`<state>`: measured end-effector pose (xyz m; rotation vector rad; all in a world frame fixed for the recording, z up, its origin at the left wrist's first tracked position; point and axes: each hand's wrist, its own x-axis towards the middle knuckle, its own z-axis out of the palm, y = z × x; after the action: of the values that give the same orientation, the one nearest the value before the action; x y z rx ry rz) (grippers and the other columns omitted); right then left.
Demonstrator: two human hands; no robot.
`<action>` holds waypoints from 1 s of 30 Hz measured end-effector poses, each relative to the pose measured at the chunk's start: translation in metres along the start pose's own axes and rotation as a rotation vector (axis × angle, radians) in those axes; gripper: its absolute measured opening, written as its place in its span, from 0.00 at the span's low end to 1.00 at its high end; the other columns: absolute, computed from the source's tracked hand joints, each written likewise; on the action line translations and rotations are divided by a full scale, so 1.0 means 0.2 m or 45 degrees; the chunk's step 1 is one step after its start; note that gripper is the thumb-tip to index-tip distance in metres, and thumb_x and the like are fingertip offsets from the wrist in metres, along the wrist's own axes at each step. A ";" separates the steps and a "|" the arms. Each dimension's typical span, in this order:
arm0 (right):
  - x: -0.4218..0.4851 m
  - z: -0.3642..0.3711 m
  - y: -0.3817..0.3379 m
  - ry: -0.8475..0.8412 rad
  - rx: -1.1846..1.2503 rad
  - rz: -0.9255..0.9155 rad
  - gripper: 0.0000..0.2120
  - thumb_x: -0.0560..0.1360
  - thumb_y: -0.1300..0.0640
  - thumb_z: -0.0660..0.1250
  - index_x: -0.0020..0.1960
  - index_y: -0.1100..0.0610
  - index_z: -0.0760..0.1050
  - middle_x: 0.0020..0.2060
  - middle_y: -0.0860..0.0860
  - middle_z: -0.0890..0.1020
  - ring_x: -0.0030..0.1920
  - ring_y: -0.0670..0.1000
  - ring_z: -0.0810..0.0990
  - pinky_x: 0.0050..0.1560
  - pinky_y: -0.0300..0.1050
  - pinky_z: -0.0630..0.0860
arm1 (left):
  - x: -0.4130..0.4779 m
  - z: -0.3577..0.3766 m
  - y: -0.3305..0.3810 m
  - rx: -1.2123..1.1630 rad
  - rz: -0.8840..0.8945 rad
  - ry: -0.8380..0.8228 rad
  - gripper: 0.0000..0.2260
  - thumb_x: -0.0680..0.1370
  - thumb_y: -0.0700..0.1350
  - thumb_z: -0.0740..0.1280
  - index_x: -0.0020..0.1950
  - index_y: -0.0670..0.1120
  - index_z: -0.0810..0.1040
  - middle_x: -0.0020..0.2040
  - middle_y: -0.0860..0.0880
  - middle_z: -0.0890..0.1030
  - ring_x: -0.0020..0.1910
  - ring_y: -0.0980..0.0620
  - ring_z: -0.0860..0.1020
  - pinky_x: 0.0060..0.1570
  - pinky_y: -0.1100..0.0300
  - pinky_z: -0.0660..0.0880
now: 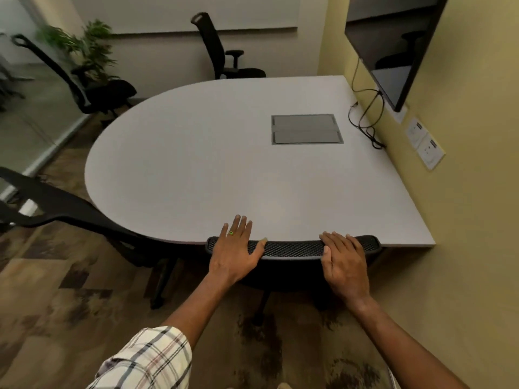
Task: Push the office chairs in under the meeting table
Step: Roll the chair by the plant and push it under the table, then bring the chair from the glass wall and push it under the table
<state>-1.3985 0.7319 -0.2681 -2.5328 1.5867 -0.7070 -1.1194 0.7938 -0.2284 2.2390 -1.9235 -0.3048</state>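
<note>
We lay the left hand (236, 248) and right hand (344, 259) flat, fingers spread, gripping nothing, on the near chair (292, 247) backrest, already against the table (224, 153) edge; three chairs (222, 51) stand out

Single wide-angle view, worn on the head, looking forward and steeply down from the near edge of the grey surface (196, 164). Close over both forearms, with the left hand (236, 248) and right hand (344, 262) low in the centre of the frame. Facing along the surface toward the far wall, taking in a mounted screen (393, 51) at right and patterned floor (56, 304) at left. Strong bending of straight lines toward the edges. No second view to overlap with.
</note>
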 end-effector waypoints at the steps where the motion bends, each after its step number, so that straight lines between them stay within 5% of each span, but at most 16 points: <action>1: 0.01 -0.01 -0.02 -0.011 -0.003 0.007 0.24 0.84 0.50 0.49 0.67 0.57 0.79 0.65 0.53 0.82 0.68 0.52 0.78 0.75 0.53 0.65 | -0.03 -0.02 -0.01 -0.062 -0.039 0.038 0.36 0.84 0.68 0.48 0.85 0.47 0.54 0.86 0.48 0.51 0.85 0.53 0.45 0.83 0.53 0.42; 9: 0.07 0.03 -0.47 -0.071 0.093 -0.179 0.27 0.84 0.44 0.49 0.78 0.57 0.67 0.77 0.54 0.69 0.78 0.51 0.64 0.77 0.53 0.65 | -0.52 -0.18 -0.36 -0.130 -0.304 0.404 0.30 0.85 0.62 0.57 0.82 0.46 0.64 0.83 0.46 0.62 0.84 0.51 0.53 0.81 0.55 0.52; 16: 0.03 0.15 -1.39 -0.025 0.267 -0.656 0.25 0.84 0.51 0.54 0.74 0.63 0.72 0.73 0.60 0.74 0.74 0.58 0.73 0.72 0.57 0.73 | -1.04 -0.33 -0.88 0.021 -0.757 0.524 0.32 0.81 0.61 0.56 0.73 0.37 0.77 0.72 0.36 0.77 0.73 0.37 0.75 0.73 0.38 0.71; 24: -0.11 0.29 -2.48 -0.159 0.304 -0.972 0.28 0.86 0.49 0.47 0.72 0.66 0.73 0.71 0.62 0.75 0.72 0.61 0.74 0.75 0.57 0.68 | -1.67 -0.67 -1.49 0.209 -0.998 0.611 0.35 0.83 0.62 0.48 0.78 0.38 0.70 0.78 0.39 0.71 0.80 0.42 0.67 0.80 0.43 0.61; 26: -0.12 0.31 -2.71 -0.203 0.320 -1.033 0.27 0.85 0.50 0.49 0.74 0.65 0.70 0.74 0.62 0.72 0.75 0.61 0.70 0.73 0.61 0.70 | -1.77 -0.75 -1.64 0.240 -1.023 0.584 0.31 0.86 0.60 0.52 0.82 0.41 0.64 0.81 0.41 0.66 0.83 0.44 0.61 0.82 0.45 0.55; 30: -0.09 0.33 -2.96 -0.190 0.366 -1.032 0.28 0.86 0.48 0.46 0.79 0.63 0.62 0.78 0.60 0.64 0.80 0.56 0.56 0.79 0.57 0.59 | -1.84 -0.88 -1.78 0.311 -1.017 0.530 0.31 0.86 0.61 0.49 0.85 0.45 0.56 0.85 0.45 0.57 0.85 0.47 0.52 0.83 0.47 0.47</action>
<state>-0.8823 1.0103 -0.1577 -2.8525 0.3261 -0.6964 -0.7864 1.2104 -0.1368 2.8444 -0.8432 0.3050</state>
